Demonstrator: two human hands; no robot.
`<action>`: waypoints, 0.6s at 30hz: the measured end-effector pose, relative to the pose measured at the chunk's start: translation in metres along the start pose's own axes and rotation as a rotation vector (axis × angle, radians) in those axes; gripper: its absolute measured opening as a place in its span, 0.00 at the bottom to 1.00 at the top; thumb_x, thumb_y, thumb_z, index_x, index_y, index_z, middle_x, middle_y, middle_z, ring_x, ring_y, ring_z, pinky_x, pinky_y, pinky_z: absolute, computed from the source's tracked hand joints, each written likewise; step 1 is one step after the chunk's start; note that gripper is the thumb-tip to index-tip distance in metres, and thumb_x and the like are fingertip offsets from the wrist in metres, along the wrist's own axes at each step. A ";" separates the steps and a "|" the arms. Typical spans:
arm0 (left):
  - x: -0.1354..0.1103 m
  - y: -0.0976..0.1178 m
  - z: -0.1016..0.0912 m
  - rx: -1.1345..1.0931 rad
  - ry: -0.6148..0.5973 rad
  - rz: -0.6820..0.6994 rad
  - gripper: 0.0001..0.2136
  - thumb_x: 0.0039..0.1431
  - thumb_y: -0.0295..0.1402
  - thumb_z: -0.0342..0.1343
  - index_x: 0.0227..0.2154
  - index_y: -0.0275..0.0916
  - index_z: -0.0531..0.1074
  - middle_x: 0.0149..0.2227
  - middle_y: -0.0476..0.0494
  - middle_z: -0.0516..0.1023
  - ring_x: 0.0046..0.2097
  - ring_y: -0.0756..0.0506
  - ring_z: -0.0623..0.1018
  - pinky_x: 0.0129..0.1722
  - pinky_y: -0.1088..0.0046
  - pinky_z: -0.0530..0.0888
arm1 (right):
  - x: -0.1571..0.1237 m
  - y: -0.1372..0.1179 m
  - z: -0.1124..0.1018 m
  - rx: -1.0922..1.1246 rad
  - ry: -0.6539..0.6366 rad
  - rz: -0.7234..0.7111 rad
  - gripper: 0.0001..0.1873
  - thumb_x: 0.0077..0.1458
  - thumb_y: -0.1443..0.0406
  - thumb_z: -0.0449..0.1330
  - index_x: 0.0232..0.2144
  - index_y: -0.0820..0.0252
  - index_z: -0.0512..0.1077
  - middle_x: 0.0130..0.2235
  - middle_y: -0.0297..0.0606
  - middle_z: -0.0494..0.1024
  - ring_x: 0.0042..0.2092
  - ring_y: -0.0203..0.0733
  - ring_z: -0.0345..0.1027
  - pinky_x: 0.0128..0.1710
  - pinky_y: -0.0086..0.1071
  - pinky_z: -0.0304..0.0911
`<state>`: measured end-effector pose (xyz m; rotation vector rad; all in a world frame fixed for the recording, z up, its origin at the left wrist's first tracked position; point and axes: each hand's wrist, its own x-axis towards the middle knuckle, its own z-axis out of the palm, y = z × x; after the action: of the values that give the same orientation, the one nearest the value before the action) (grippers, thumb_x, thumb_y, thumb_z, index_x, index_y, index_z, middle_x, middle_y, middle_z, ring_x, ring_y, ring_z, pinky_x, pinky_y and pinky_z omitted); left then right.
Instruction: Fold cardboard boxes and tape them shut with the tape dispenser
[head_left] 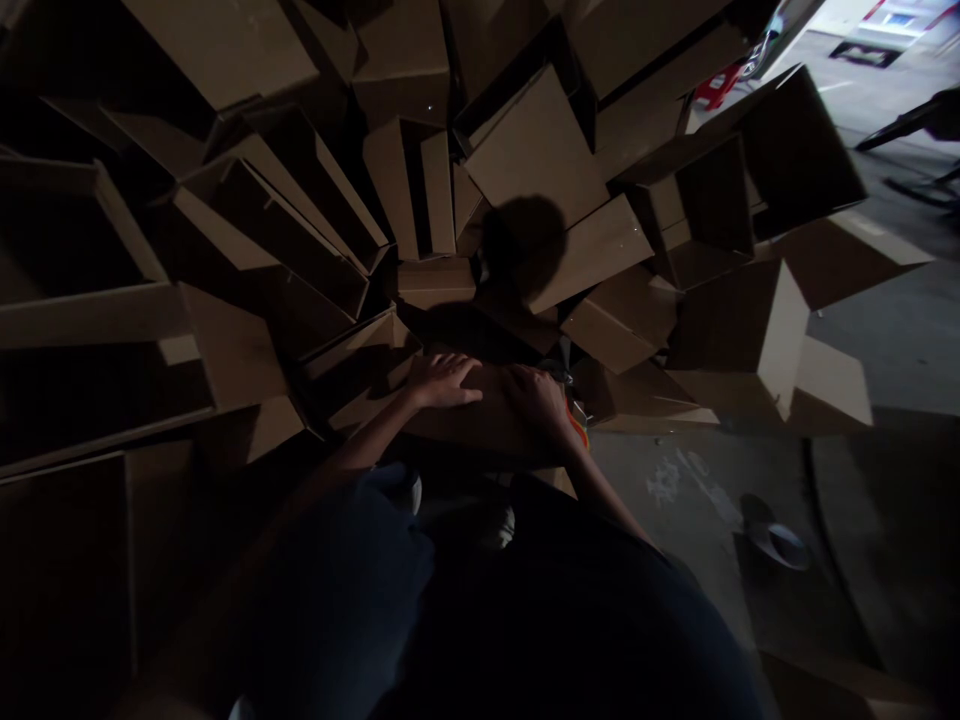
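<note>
A brown cardboard box (pixel 480 425) lies in shadow in front of my knees. My left hand (pixel 448 381) rests on its top at the left, fingers stretched out and holding nothing. On the right part of the same box is my right hand (pixel 538 398), its fingers bent and pressed down. Close against the right hand's outer side are a bright orange curved edge (pixel 579 428) and a small metal piece (pixel 559 372). They may belong to one tool, mostly hidden by the hand. Whether the right hand grips it is not visible.
Many open cardboard boxes (pixel 536 140) are heaped ahead, with larger ones (pixel 90 320) at the left. On the concrete floor (pixel 637 490) at the right lies a pale ring-shaped thing (pixel 780 545). Bright light enters at the upper right, near a red object (pixel 718 88).
</note>
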<state>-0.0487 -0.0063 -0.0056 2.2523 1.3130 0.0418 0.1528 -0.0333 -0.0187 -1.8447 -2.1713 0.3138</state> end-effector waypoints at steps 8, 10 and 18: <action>-0.001 -0.002 0.001 0.025 0.015 0.026 0.24 0.61 0.41 0.56 0.60 0.45 0.63 0.63 0.44 0.68 0.67 0.38 0.63 0.68 0.56 0.54 | 0.000 0.000 -0.001 0.002 -0.004 0.003 0.19 0.70 0.60 0.49 0.45 0.56 0.80 0.46 0.41 0.83 0.46 0.44 0.77 0.40 0.31 0.60; -0.001 -0.003 0.000 0.027 0.004 0.028 0.24 0.62 0.41 0.55 0.60 0.44 0.62 0.63 0.44 0.68 0.67 0.39 0.63 0.68 0.57 0.54 | 0.000 0.000 -0.001 0.005 -0.003 0.004 0.20 0.70 0.60 0.48 0.45 0.56 0.80 0.45 0.41 0.83 0.46 0.45 0.77 0.40 0.31 0.60; -0.001 -0.005 -0.002 0.038 -0.035 0.037 0.26 0.62 0.38 0.54 0.62 0.42 0.61 0.64 0.43 0.66 0.67 0.40 0.62 0.68 0.58 0.53 | 0.000 0.001 0.000 -0.008 -0.004 0.008 0.19 0.71 0.61 0.48 0.46 0.56 0.80 0.47 0.41 0.83 0.47 0.45 0.77 0.41 0.31 0.60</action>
<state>-0.0535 -0.0039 -0.0056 2.2988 1.2641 -0.0090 0.1535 -0.0336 -0.0193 -1.8593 -2.1710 0.3112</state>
